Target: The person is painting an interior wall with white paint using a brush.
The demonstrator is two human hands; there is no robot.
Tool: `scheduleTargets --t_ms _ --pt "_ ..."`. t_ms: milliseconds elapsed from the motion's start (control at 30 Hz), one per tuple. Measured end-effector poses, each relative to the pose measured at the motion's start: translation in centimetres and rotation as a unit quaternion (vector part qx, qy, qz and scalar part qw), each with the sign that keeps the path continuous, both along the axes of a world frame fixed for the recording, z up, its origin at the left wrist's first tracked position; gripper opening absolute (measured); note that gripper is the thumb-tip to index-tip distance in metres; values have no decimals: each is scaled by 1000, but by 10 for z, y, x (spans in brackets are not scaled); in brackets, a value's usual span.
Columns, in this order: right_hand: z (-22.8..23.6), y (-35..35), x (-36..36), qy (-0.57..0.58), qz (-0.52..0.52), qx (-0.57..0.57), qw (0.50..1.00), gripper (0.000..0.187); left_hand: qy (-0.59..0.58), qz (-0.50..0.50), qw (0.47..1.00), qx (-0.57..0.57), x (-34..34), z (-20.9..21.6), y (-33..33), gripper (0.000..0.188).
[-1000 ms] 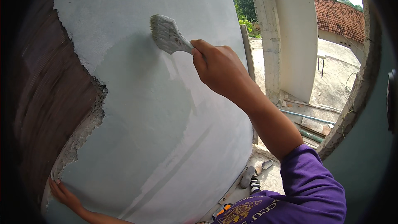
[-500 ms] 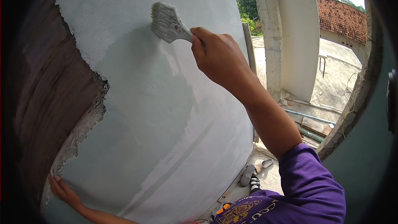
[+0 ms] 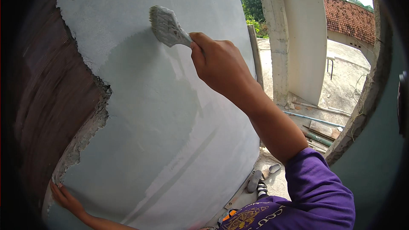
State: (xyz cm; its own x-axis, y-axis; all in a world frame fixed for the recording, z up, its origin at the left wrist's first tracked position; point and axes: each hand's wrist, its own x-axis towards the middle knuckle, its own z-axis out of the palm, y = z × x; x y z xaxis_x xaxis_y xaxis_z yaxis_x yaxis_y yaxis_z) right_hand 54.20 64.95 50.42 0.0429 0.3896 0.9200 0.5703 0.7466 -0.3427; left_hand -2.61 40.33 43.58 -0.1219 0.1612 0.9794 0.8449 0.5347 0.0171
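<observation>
A wide paintbrush, its head smeared with pale grey paint, is gripped by its handle in my right hand. Its bristles point left at the upper part of the pale wall; whether they touch it I cannot tell. Around and below the brush, a darker, damp-looking grey-green patch spreads over the lighter surface. Low on the left, my left hand rests with fingers extended against the wall's rough broken edge, holding nothing.
A dark brown streaked surface lies left of the broken edge. Slippers sit on the floor by the wall's foot. At right, an opening shows a concrete pillar, pipes, boards and a tiled roof.
My right hand and the paintbrush have shifted slightly left and down. My left hand stays at the broken edge.
</observation>
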Motion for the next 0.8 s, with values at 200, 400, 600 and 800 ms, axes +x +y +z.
scheduleTargets --t_ms 200,400,600,800 --pt "-7 -13 10 -38 0 -42 998 21 4 14 1000 -2 3 -3 -1 48" --pt "10 -6 2 -13 4 -5 1000 20 22 3 1000 -1 0 -1 1 48" --pt "-4 -7 -2 -28 0 -27 999 19 12 -2 1000 3 -3 -4 -1 48" --pt "-4 -14 14 -30 15 -45 998 19 6 0 1000 3 -4 -5 1 47"
